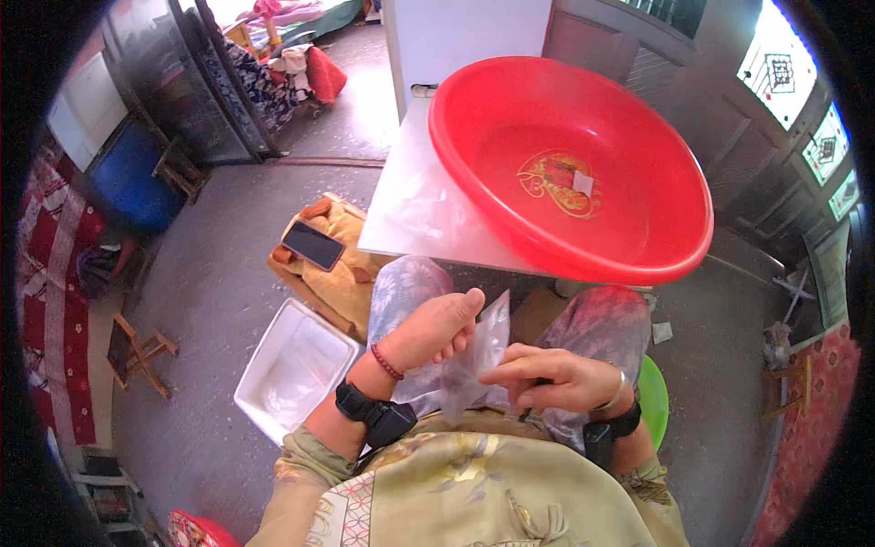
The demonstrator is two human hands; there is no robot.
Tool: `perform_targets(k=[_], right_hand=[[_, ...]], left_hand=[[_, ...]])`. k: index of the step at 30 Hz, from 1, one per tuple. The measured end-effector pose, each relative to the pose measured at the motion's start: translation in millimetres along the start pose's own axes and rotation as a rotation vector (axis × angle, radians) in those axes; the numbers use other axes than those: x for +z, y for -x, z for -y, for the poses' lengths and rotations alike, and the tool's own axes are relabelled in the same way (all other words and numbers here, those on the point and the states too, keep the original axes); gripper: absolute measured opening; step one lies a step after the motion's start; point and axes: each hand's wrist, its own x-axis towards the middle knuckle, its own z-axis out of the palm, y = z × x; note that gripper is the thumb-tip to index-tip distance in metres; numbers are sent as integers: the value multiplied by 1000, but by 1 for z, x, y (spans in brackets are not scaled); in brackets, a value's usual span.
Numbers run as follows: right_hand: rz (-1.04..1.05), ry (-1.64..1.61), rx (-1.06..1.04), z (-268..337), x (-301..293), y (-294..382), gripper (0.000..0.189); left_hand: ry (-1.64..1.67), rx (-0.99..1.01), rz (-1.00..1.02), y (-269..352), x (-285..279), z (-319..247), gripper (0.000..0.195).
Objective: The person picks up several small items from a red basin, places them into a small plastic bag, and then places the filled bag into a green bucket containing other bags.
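A small clear plastic bag [487, 335] stands above my lap, between my hands. My left hand [441, 328], thumb raised and fingers curled, is shut on the bag's left side. Against the bag's right side, the index finger of my right hand [564, 377] points left, with its other fingers bent. Whether those bent fingers hold anything cannot be made out. Beyond my knees, a large red plastic basin [472, 164] rests tilted on a white tabletop [417, 198]. A pale sticker and a gold print show on the basin's bottom.
To my left, a smartphone [313, 245] lies on a yellow plush cover [342, 287] over a low seat. Nearer me is a white foam box [294, 369]. A green plastic basin [654, 400] sits by my right thigh. A folding wooden stool [140, 355] stands farther left.
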Motion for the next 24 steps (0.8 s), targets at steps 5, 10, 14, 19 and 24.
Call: perform_targets(k=[5,10,14,19,24], right_hand=[[171,150,-209,-27,14,-36,44],[213,106,-170,-29,14,-39,37],[-84,-189,257,-10,1,-14,23],[-592,-274,139,14,2,-6,29],[-608,-367,54,-7,16,-26,26]], left_hand=[[-331,15,12,2,-6,24,48],[-163,-58,11,13,-8,23,25],[80,16,54,21,-5,12,16],[200,52,94,15,6,8,15],[271,39,118,5,15,11,14]])
